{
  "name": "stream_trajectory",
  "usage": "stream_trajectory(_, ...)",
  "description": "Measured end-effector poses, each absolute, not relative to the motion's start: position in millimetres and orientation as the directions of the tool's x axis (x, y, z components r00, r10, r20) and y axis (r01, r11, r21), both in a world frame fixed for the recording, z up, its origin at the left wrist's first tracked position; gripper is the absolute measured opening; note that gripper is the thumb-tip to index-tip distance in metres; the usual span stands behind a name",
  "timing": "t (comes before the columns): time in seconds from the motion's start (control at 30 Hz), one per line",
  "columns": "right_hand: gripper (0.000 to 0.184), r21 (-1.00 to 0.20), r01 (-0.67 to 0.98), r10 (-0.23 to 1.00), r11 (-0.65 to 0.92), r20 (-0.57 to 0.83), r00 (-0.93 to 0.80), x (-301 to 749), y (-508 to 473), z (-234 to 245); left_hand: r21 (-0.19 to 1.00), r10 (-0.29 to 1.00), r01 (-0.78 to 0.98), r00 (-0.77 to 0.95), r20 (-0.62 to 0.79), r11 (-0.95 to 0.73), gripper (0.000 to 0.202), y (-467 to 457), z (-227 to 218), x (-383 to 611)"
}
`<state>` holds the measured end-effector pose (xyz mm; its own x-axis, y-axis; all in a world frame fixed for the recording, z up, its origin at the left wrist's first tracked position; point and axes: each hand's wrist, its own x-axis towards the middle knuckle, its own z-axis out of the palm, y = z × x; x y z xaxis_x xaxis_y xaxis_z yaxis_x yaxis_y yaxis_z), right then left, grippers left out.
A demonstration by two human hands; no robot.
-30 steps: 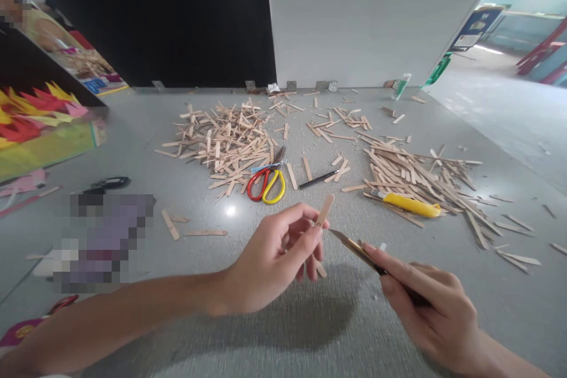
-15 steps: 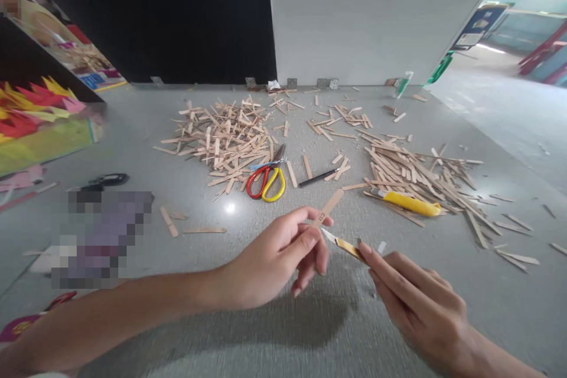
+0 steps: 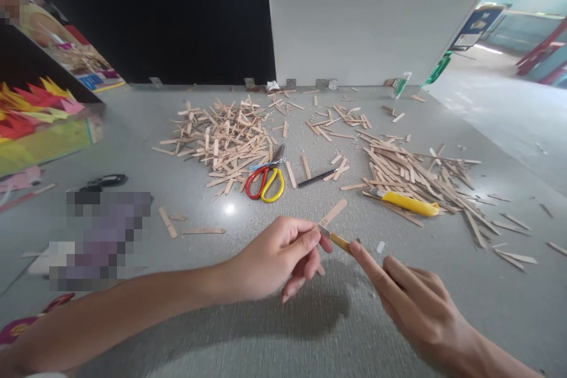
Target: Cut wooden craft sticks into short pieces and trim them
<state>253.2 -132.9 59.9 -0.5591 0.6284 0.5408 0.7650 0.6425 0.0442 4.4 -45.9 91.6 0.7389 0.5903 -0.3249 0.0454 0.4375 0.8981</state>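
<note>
My left hand (image 3: pixel 283 257) pinches a flat wooden craft stick (image 3: pixel 335 211) between thumb and fingers, its rounded end pointing up and to the right. Small dark marks show on the stick near my fingertips. In my right hand (image 3: pixel 411 295) is a craft knife (image 3: pixel 341 243) with a yellowish handle, the index finger stretched along it. Its blade lies against the stick right beside my left thumb. Beyond my hands lie scissors (image 3: pixel 273 184) with one red and one yellow handle, a black pen (image 3: pixel 318 177) and a yellow utility knife (image 3: pixel 410 202).
A heap of craft sticks (image 3: pixel 225 136) lies at the left back, another pile of sticks (image 3: pixel 398 165) at the right. Behind them stands a black and white upright board (image 3: pixel 354 23). A glue stick (image 3: pixel 402 84) is near its foot. At far left, a person (image 3: pixel 39 23) is partly visible.
The knife has shifted slightly left, its blade now across the stick near my left thumb. My left hand has tilted a little, and the stick leans lower to the right.
</note>
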Motion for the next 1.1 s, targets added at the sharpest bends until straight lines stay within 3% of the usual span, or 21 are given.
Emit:
stream_trajectory(0.2, 0.076, 0.081, 0.829, 0.658, 0.553, 0.567, -0.495, 267.4, -112.6, 53.4, 0.852, 0.542, 0.079, 0.74, -0.397, 0.517, 0.043, -47.2, 91.7, 2.1)
stream_trajectory(0.27, 0.077, 0.036, 0.863, 0.687, 0.504, 0.589, -0.426, 273.8, -103.0, 48.7, 0.858, 0.534, 0.092, 0.747, -0.395, 0.505, 0.043, -48.5, 93.7, -0.2)
stream_trajectory(0.43, 0.076, -0.106, 0.858, 0.666, 0.502, 0.681, -0.305, 265.0, -107.1, 44.8, 0.896, 0.653, 0.053, 0.666, -0.36, 0.44, 0.038, -43.7, 95.7, -1.5)
stream_trajectory(0.57, 0.076, -0.198, 0.806, 0.673, 0.558, 0.676, -0.3, 253.3, -125.3, 45.0, 0.889, 0.63, 0.093, 0.672, -0.388, 0.448, 0.038, -41.6, 91.7, 2.7)
stream_trajectory(0.77, 0.072, -0.168, 0.743, 0.668, 0.648, 0.595, -0.447, 253.0, -131.5, 42.9, 0.887, 0.567, 0.09, 0.739, -0.364, 0.452, 0.044, -44.9, 86.3, 3.9)
stream_trajectory(1.1, 0.066, -0.053, 0.764, 0.653, 0.644, 0.559, -0.511, 255.4, -130.5, 44.5, 0.899, 0.586, 0.024, 0.751, -0.305, 0.437, 0.042, -45.2, 82.9, 3.3)
